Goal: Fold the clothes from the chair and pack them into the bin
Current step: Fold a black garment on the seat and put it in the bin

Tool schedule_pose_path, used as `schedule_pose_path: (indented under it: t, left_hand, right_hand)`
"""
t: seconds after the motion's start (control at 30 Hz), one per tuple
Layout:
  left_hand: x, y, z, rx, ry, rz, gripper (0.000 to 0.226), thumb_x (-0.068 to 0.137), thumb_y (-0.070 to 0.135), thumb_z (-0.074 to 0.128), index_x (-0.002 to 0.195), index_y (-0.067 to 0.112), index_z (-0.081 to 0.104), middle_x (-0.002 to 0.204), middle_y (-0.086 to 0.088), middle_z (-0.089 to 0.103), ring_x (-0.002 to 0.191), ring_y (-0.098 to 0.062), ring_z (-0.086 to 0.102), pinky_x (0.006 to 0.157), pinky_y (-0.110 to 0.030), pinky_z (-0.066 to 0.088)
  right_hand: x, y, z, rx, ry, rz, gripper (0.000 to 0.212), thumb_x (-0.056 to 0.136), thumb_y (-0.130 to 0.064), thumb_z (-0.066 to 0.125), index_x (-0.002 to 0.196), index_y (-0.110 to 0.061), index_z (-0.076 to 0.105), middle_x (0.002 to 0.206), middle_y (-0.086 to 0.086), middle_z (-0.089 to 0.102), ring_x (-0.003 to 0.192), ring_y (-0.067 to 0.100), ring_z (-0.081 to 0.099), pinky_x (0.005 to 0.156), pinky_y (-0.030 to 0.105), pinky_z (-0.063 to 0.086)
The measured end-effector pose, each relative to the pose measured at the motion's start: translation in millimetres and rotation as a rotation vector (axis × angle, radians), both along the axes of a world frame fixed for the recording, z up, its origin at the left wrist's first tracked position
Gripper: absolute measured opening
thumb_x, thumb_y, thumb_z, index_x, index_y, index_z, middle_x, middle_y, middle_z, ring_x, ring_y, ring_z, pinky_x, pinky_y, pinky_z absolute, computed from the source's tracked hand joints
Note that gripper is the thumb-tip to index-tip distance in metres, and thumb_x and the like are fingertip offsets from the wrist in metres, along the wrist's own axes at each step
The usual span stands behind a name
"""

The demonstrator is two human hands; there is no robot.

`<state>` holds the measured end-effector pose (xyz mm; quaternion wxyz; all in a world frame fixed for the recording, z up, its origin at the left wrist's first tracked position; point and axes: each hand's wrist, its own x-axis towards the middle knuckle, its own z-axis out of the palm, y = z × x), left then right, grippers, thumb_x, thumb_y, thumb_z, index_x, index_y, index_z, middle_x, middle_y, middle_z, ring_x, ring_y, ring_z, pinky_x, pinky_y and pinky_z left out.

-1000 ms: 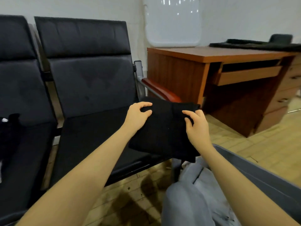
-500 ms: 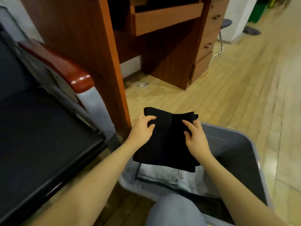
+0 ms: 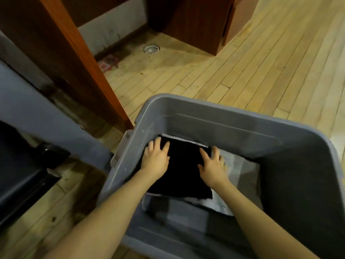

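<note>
Grey plastic bin [image 3: 233, 126] on the wooden floor [image 3: 242, 62], just beside the chair [image 3: 28, 165], whose dark seat shows only at the left edge.

Head view, the only one: folded black garment [image 3: 181, 172] lying flat inside the bin, on top of lighter folded clothes [image 3: 240, 176] already packed there. Left hand [image 3: 156, 159] spread on the garment's left edge, fingers straight and splayed, pressing down, gripping nothing. Right hand [image 3: 212, 167] likewise flat on the right edge, fingers extended and slightly apart, nothing pinched or curled around. Both forearms reaching down over the near rim.

Progress, as a judgement: well into the packing, with at least two pale pieces and this black one stacked in the left part of the bin, plus a darker grey piece [image 3: 168, 208] showing at the near side underneath. Right part of the bin floor uncovered. Current step likely the smoothing and settling of the black piece on the stack. Remaining work impossible to count: almost none of the chair seat in frame, so no telling whether more clothes wait there. Brown desk panel [image 3: 61, 53] standing behind the chair.
</note>
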<state>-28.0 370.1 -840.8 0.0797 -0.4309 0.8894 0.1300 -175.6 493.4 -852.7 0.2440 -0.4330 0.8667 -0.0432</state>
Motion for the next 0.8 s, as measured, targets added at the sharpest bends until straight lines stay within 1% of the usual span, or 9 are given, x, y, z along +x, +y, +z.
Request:
schedule_pose_path:
  t: [0.07, 0.17, 0.23, 0.33, 0.4, 0.47, 0.6, 0.7, 0.8]
  left_hand:
    - [-4.7, -4.1, -6.1, 0.038, 0.020, 0.023, 0.055, 0.099, 0.031, 0.041, 0.149, 0.017, 0.023, 0.152, -0.013, 0.017, 0.137, -0.032, 0.019, 0.111, -0.041, 0.020]
    - [-7.0, -9.1, 1.1, 0.100, 0.198, 0.147, 0.051, 0.097, 0.028, 0.046, 0.145, 0.013, 0.034, 0.146, -0.011, 0.029, 0.134, -0.030, 0.026, 0.110, -0.038, 0.024]
    - [-6.3, -13.9, 15.9, 0.193, 0.317, 0.218, 0.049, 0.098, 0.026, 0.047, 0.143, 0.010, 0.037, 0.142, -0.009, 0.035, 0.132, -0.028, 0.032, 0.110, -0.036, 0.027]
    - [-0.2, -19.9, 51.5, 0.324, 0.430, 0.264, 0.047, 0.099, 0.024, 0.046, 0.143, 0.012, 0.036, 0.142, -0.004, 0.035, 0.133, -0.022, 0.034, 0.108, -0.033, 0.031]
    - [7.8, -19.4, 78.7, 0.294, 0.466, 0.232, 0.046, 0.099, 0.024, 0.046, 0.143, 0.013, 0.038, 0.142, -0.002, 0.036, 0.132, -0.019, 0.035, 0.105, -0.029, 0.031]
    - [18.5, -17.5, 108.8, 0.222, 0.501, 0.218, 0.044, 0.098, 0.024, 0.046, 0.141, 0.014, 0.040, 0.142, -0.002, 0.038, 0.130, -0.019, 0.038, 0.106, -0.029, 0.032]
    - [49.2, -11.5, 172.4, 0.119, 0.582, 0.215, 0.040, 0.097, 0.022, 0.047, 0.137, 0.015, 0.046, 0.136, -0.003, 0.044, 0.123, -0.019, 0.046, 0.100, -0.024, 0.032]
    - [82.5, -1.6, 215.3, 0.034, 0.596, 0.159, 0.040, 0.097, 0.020, 0.048, 0.136, 0.011, 0.047, 0.132, -0.004, 0.046, 0.119, -0.019, 0.047, 0.101, -0.028, 0.037]
    - [133.8, 11.9, 253.3, -0.136, 0.555, 0.095, 0.039, 0.097, 0.021, 0.049, 0.135, 0.011, 0.048, 0.129, -0.004, 0.049, 0.116, -0.020, 0.048, 0.101, -0.034, 0.040]
  right_hand:
    - [0.1, -8.2, -8.4, -0.011, 0.010, 0.031, 0.056, 0.100, -0.031, 0.040, 0.151, -0.027, 0.017, 0.156, 0.014, 0.002, 0.138, 0.040, 0.019, 0.111, 0.048, 0.022]
    - [4.1, -16.1, -7.4, -0.061, 0.020, 0.050, 0.053, 0.100, -0.029, 0.040, 0.149, -0.025, 0.022, 0.155, 0.012, 0.009, 0.136, 0.038, 0.021, 0.110, 0.046, 0.022]
    - [7.7, -21.8, 1.7, -0.118, 0.020, 0.054, 0.049, 0.100, -0.028, 0.040, 0.147, -0.021, 0.029, 0.153, 0.013, 0.015, 0.133, 0.037, 0.026, 0.108, 0.045, 0.026]
    - [14.7, -30.4, 28.8, -0.219, 0.000, 0.060, 0.042, 0.100, -0.025, 0.041, 0.141, -0.016, 0.039, 0.145, 0.013, 0.028, 0.123, 0.035, 0.036, 0.101, 0.045, 0.036]
    - [21.9, -34.6, 52.7, -0.283, 0.006, 0.078, 0.040, 0.100, -0.022, 0.041, 0.138, -0.012, 0.042, 0.137, 0.012, 0.037, 0.116, 0.034, 0.041, 0.095, 0.044, 0.040]
    - [32.2, -38.0, 80.0, -0.340, 0.008, 0.101, 0.037, 0.100, -0.019, 0.040, 0.136, -0.011, 0.045, 0.131, 0.011, 0.042, 0.111, 0.032, 0.045, 0.090, 0.043, 0.043]
    - [60.6, -39.4, 140.2, -0.448, 0.022, 0.140, 0.037, 0.100, -0.020, 0.039, 0.135, -0.013, 0.046, 0.131, 0.007, 0.045, 0.111, 0.030, 0.049, 0.083, 0.041, 0.046]
    - [85.6, -38.3, 181.7, -0.507, 0.028, 0.177, 0.038, 0.099, -0.020, 0.037, 0.136, -0.014, 0.046, 0.132, 0.006, 0.046, 0.114, 0.027, 0.050, 0.083, 0.041, 0.046]
    - [122.8, -36.3, 222.5, -0.558, 0.052, 0.265, 0.037, 0.099, -0.020, 0.038, 0.135, -0.013, 0.046, 0.132, 0.004, 0.048, 0.116, 0.023, 0.049, 0.086, 0.038, 0.047]
